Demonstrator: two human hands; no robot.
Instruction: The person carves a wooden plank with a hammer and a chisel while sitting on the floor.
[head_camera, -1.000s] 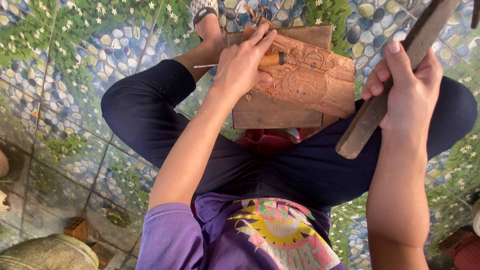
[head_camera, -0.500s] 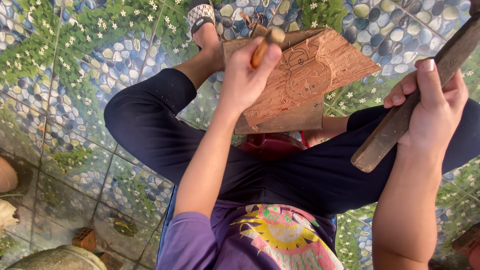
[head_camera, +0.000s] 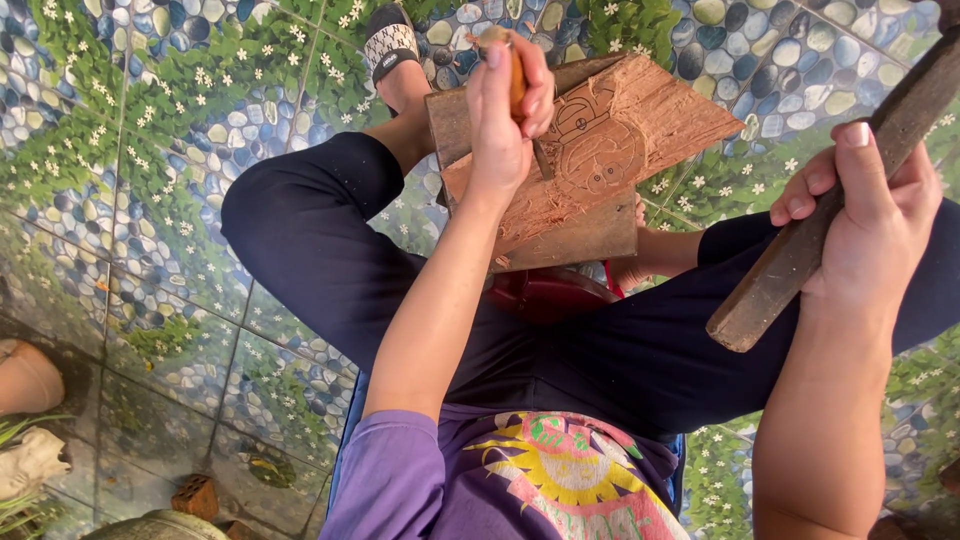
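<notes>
Patterned floor tiles (head_camera: 150, 200) are spreading beyond both hands. The carved wooden board (head_camera: 600, 150) is lying under the left hand (head_camera: 505, 110), whose fingers are grasping a chisel (head_camera: 518, 75). The right hand (head_camera: 870, 220) is clenching a wooden mallet (head_camera: 800, 250) beside the board.

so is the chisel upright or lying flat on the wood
Upright: the left hand grips the chisel on end, its tip on the carved wood panel.

The person wears a purple T-shirt (head_camera: 420, 480) with a bright sun print (head_camera: 570, 470) at lower centre, dark navy trousers (head_camera: 320, 240), and a black sandal (head_camera: 390, 45) with a patterned strap at top.
</notes>
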